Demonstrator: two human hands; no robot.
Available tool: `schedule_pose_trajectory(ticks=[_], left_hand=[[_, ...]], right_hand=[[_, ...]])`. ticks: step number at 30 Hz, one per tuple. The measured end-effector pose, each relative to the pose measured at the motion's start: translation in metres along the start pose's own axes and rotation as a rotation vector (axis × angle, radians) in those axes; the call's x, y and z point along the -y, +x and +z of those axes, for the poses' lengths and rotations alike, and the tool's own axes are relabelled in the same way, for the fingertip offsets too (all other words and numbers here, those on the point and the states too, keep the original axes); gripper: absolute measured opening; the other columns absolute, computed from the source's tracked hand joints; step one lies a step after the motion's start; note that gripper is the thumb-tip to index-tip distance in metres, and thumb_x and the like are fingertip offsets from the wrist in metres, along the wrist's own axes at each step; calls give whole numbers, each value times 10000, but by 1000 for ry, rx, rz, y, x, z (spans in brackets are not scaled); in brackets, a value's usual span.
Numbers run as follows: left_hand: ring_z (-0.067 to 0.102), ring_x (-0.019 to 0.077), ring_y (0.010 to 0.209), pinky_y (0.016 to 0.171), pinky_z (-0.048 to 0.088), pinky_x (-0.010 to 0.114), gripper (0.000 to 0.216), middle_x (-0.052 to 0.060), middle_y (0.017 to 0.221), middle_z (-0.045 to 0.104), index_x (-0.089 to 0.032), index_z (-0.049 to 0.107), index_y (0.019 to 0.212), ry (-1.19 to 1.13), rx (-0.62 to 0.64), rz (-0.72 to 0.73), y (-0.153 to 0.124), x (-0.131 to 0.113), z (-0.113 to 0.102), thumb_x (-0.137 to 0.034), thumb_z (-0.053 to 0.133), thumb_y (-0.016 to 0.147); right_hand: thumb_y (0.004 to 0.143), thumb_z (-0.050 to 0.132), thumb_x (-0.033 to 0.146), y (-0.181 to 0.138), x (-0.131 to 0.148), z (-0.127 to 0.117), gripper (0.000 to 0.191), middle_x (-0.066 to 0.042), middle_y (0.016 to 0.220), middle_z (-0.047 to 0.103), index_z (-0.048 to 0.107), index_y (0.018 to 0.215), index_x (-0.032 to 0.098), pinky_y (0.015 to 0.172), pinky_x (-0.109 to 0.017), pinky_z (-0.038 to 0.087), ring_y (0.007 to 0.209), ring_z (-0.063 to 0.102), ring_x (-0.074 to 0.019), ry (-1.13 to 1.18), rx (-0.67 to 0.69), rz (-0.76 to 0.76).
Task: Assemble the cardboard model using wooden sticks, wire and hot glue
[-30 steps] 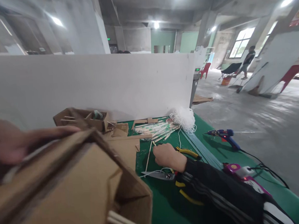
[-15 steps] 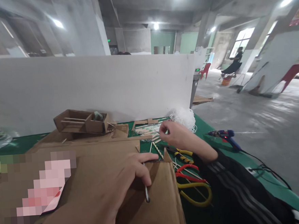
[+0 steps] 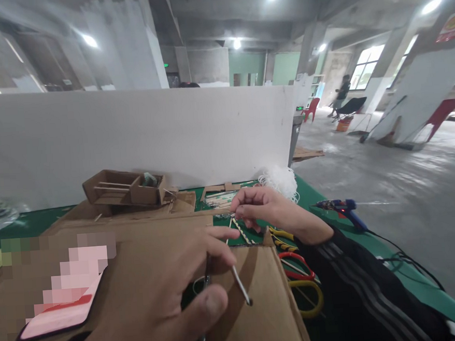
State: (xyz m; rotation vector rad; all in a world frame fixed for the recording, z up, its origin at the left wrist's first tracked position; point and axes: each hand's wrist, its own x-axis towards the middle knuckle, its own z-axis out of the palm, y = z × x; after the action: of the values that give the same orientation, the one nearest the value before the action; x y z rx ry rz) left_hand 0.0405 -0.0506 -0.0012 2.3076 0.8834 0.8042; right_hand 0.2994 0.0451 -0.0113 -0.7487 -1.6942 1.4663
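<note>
Seemingly left hand pokes a thin stick into cardboard

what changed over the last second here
The cardboard came down from near the camera to lie flat on the table. The left hand took a thin rod and now pokes it into the cardboard. The right hand rose off the table, fingers curled, toward the sticks. Glue gun and small box stayed put.
</note>
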Motion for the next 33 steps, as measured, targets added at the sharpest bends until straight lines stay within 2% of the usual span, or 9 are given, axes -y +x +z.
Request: schedule_pose_trajectory(ticks=[3, 7, 13, 18, 23, 26, 28, 30, 33], left_hand=[[692, 243, 1223, 987, 606, 348, 234, 28, 1275, 728, -332, 649, 1139, -45, -186, -22, 13, 10, 2, -425, 437, 1105], [713, 195, 833, 760, 611, 307, 148, 14, 968, 748, -270, 679, 1040, 71, -358, -72, 33, 26, 8, -343, 551, 1034], [723, 207, 798, 716, 557, 322, 225, 9, 964, 798, -252, 738, 1128, 106, -284, -128, 46, 45, 15, -398, 662, 976], [736, 226, 873, 760, 520, 331, 196, 5, 990, 821, -249, 765, 910, 161, -260, -94, 46, 49, 20, -386, 649, 989], [720, 201, 776, 693, 520, 296, 200, 4, 880, 787, -233, 723, 912, 178, -259, -79, 47, 49, 18, -370, 605, 996], [723, 207, 782, 704, 525, 297, 224, 4, 917, 790, -249, 722, 967, 358, -147, -119, 48, 59, -6, -408, 570, 1010], [722, 205, 787, 713, 508, 289, 246, -16, 942, 797, -281, 738, 1017, 634, -107, -211, 52, 70, -36, -445, 554, 1017], [701, 247, 783, 705, 467, 317, 295, 20, 905, 782, -245, 737, 1082, 762, -207, -316, 58, 83, -72, -450, 532, 1032], [685, 268, 897, 775, 466, 319, 344, 4, 878, 743, -212, 731, 1145, 874, -269, -437, 74, 107, -119, -380, 439, 1078]], right_hand=[[910, 749, 275, 2, -3, -2, 90, 46, 747, 680, 757, 938, 189, 504, -164, 459, 594, 604, -67, -35, 10, -5], [912, 752, 264, 4, -8, -2, 91, 25, 811, 716, 772, 957, 187, 547, -179, 458, 643, 606, -73, -38, 30, -22], [867, 777, 177, 6, -9, 5, 69, 50, 748, 695, 710, 883, 178, 543, -177, 425, 644, 600, -65, 35, 53, 15], [841, 784, 134, 9, -14, 10, 101, 55, 737, 703, 696, 868, 175, 595, -192, 475, 643, 622, -65, 53, 63, 50], [832, 796, 152, 12, -20, 9, 128, 31, 798, 743, 702, 914, 179, 609, -210, 503, 697, 671, -91, 50, 47, 83], [841, 802, 173, 13, -20, 6, 115, 20, 811, 752, 707, 905, 176, 564, -194, 483, 698, 674, -92, 30, 39, 107], [847, 804, 183, 14, -19, 3, 102, 9, 826, 762, 711, 885, 172, 533, -188, 472, 687, 673, -93, 11, 39, 125], [853, 800, 195, 15, -20, 1, 95, 9, 823, 767, 708, 868, 173, 514, -187, 472, 663, 669, -92, -1, 31, 136], [850, 801, 207, 17, -22, -1, 98, 17, 803, 765, 710, 865, 173, 503, -180, 471, 645, 669, -89, -7, 24, 146]])
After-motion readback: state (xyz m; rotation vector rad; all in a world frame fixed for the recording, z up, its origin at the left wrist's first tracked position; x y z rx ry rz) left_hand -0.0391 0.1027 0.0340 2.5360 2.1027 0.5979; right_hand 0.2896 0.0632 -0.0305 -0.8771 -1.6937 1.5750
